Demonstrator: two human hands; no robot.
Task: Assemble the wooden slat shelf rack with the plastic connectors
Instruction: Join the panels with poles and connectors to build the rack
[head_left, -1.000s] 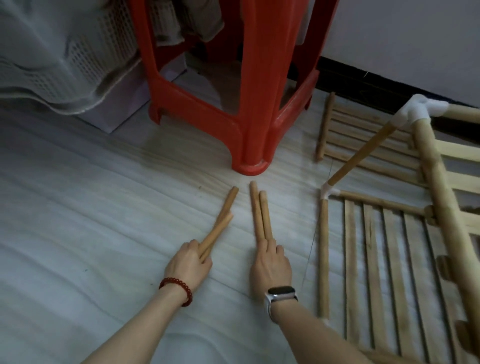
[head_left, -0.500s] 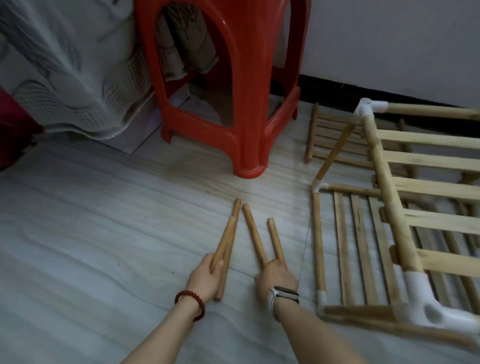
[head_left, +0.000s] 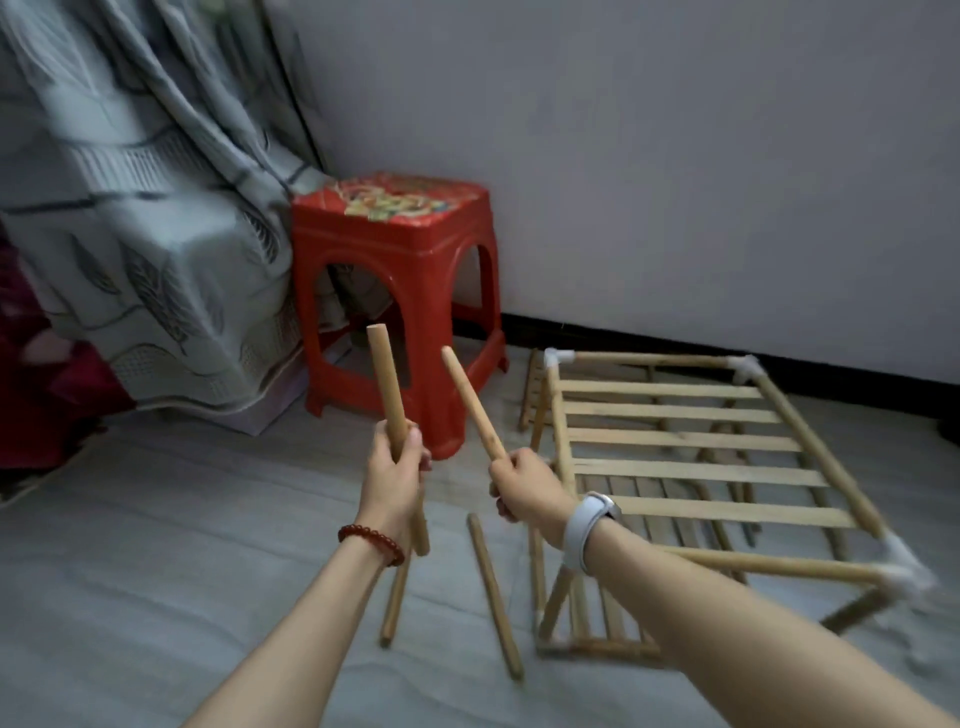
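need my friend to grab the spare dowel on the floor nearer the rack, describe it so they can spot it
Start at the rack on the right, then look just left of its near corner. Two loose dowels lie on the floor there; take the right dowel, longer-looking and angled, nearer the rack than the left dowel.

Red plastic stool (head_left: 395, 291) beside draped grey patterned cloth (head_left: 135, 249), against wall (head_left: 649, 156).

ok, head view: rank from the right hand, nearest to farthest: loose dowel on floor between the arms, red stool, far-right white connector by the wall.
From the right hand:
1. Loose dowel, just below it on the floor.
2. Red stool, up and left, by the wall.
3. Far-right white connector, at the rack's back corner.
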